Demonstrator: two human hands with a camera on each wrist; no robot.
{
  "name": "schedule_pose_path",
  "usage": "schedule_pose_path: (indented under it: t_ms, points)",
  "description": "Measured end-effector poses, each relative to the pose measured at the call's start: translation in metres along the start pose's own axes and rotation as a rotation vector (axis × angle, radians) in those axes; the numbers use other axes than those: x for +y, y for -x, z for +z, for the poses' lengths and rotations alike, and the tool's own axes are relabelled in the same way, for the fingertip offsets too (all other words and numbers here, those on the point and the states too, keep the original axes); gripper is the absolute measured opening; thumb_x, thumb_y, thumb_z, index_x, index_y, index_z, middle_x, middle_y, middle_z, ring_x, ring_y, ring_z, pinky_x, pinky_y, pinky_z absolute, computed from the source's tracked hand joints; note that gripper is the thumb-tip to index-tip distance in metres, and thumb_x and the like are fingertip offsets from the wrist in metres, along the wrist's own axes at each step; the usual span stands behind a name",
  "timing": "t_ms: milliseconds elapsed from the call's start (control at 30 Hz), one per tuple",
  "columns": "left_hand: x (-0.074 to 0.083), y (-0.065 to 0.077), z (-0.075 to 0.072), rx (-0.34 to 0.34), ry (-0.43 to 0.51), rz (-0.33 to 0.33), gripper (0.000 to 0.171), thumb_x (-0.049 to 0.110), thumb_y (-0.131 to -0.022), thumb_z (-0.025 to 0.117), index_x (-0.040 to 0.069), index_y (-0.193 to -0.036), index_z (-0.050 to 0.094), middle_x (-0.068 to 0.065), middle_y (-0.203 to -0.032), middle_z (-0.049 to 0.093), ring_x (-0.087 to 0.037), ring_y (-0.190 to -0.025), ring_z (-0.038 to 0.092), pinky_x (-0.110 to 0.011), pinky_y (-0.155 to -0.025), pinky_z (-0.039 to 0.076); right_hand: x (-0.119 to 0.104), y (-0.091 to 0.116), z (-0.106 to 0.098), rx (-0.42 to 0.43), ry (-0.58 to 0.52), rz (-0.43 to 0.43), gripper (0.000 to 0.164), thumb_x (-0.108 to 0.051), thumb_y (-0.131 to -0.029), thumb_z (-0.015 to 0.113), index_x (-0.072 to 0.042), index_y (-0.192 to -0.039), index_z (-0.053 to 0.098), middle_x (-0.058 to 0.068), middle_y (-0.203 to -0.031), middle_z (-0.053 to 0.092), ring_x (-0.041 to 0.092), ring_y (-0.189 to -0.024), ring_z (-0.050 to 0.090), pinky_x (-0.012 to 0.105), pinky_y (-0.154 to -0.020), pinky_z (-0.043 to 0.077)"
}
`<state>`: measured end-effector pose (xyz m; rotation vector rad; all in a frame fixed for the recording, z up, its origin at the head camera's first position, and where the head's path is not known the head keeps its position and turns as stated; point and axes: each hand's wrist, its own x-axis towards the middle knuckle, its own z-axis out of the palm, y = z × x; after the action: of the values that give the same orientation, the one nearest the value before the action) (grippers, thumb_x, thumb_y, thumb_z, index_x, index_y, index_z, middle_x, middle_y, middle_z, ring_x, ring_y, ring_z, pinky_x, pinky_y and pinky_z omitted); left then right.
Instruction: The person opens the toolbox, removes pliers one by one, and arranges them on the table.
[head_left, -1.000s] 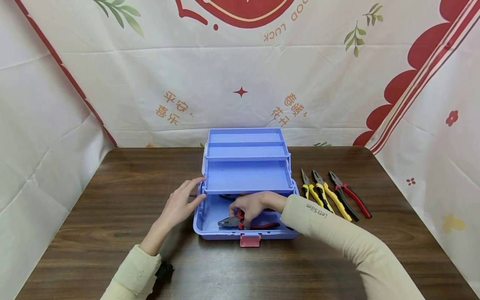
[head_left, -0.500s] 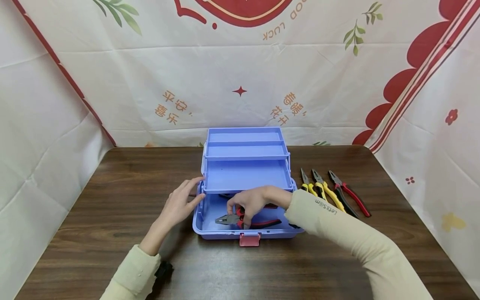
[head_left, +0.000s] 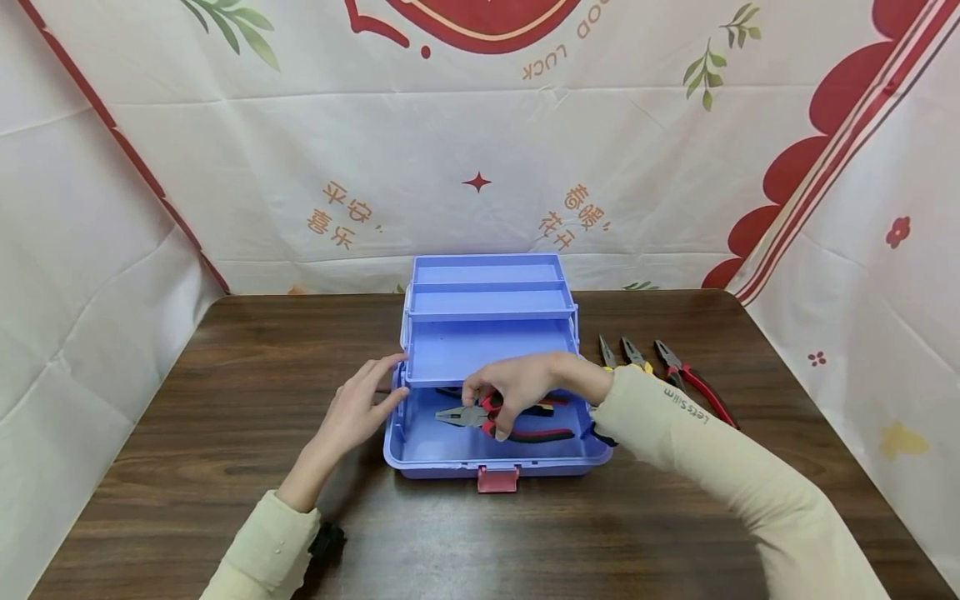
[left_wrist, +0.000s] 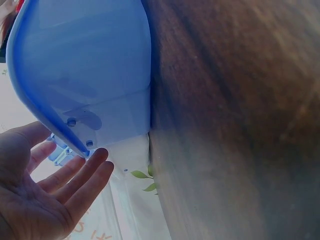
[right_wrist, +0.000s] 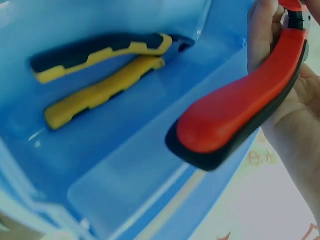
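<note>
1. Pinching red-and-black pliers (head_left: 478,417) near the pivot, a right hand (head_left: 521,388) holds them raised inside the toolbox (head_left: 431,468).
2. The left hand (head_left: 363,398), fingers spread, meets its edge.
3. Likely weighty, stiff; handles (right_wrist: 240,102) look grippiest.

Head cam: R sleeve (head_left: 697,450) hides most of yellow pliers (head_left: 632,350) twd table (head_left: 300,350) back-R corner; R hand (head_left: 517,387) + tray (head_left: 487,346) partly block tools (head_left: 542,410) nr toolbox (head_left: 435,471) rear. R wrist cam: red-black pliers (right_wrist: 240,102) cut off up top. L wrist cam: L hand (left_wrist: 45,195) cropped left.
</note>
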<state>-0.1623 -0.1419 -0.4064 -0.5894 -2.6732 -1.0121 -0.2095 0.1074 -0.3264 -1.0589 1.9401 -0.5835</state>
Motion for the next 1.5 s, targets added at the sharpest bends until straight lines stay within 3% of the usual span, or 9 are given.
schedule_pose_path:
  t_ms: [300,433,633,967,1267,1500]
  points:
    - [-0.001,0.001,0.001,0.004,-0.01,0.005,0.043,0.021,-0.085,0.06,0.016,-0.126,0.047,-0.009,-0.106,0.054,-0.019,-0.081,0.061,-0.039,-0.067,0.048,0.011,0.022,-0.011,0.033,-0.035,0.049,0.039,-0.007,-0.071,0.072,-0.012,-0.1,0.048,-0.002,-0.085,0.047,0.011,-0.068,0.04,0.025,-0.06,0.035]
    - [-0.001,0.0,0.002,0.006,-0.007,0.005,0.043,0.021,-0.085,0.06,0.016,-0.126,0.047,-0.009,-0.106,0.054,-0.019,-0.081,0.061,-0.039,-0.067,0.048,0.019,0.034,-0.015,0.041,-0.077,0.051,0.039,-0.006,-0.071,0.071,-0.01,-0.101,0.046,-0.002,-0.069,0.037,0.011,-0.06,0.034,0.025,-0.057,0.032]
    - [-0.001,0.001,0.002,0.002,0.002,0.0,0.043,0.022,-0.085,0.06,0.016,-0.126,0.047,-0.009,-0.107,0.054,-0.019,-0.081,0.061,-0.039,-0.067,0.048,0.029,0.054,-0.021,0.101,-0.075,0.073,0.041,-0.009,-0.07,0.072,-0.008,-0.102,0.047,-0.002,-0.068,0.036,0.011,-0.062,0.035,0.027,-0.058,0.031]
    - [-0.002,0.001,0.002,0.007,0.001,0.004,0.043,0.021,-0.085,0.06,0.017,-0.126,0.047,-0.008,-0.108,0.054,-0.018,-0.081,0.061,-0.038,-0.067,0.048,0.049,0.082,-0.028,0.178,-0.183,0.174,0.044,-0.008,-0.07,0.073,-0.005,-0.107,0.048,0.008,-0.087,0.056,0.017,-0.072,0.05,0.031,-0.062,0.043]
    - [-0.002,0.001,0.003,0.006,0.006,0.0,0.043,0.021,-0.085,0.06,0.017,-0.126,0.047,-0.009,-0.108,0.054,-0.019,-0.081,0.061,-0.038,-0.066,0.048,0.073,0.112,-0.033,0.278,-0.24,0.157,0.043,-0.007,-0.071,0.072,-0.001,-0.106,0.048,0.012,-0.099,0.057,0.024,-0.087,0.051,0.036,-0.073,0.042]
    - [-0.002,0.001,0.003,0.006,0.007,0.001,0.043,0.021,-0.085,0.06,0.017,-0.126,0.047,-0.009,-0.109,0.053,-0.02,-0.081,0.061,-0.039,-0.066,0.048,0.093,0.139,-0.035,0.378,-0.235,0.199,0.048,-0.009,-0.07,0.071,0.002,-0.11,0.045,0.013,-0.102,0.055,0.023,-0.089,0.05,0.035,-0.074,0.043]
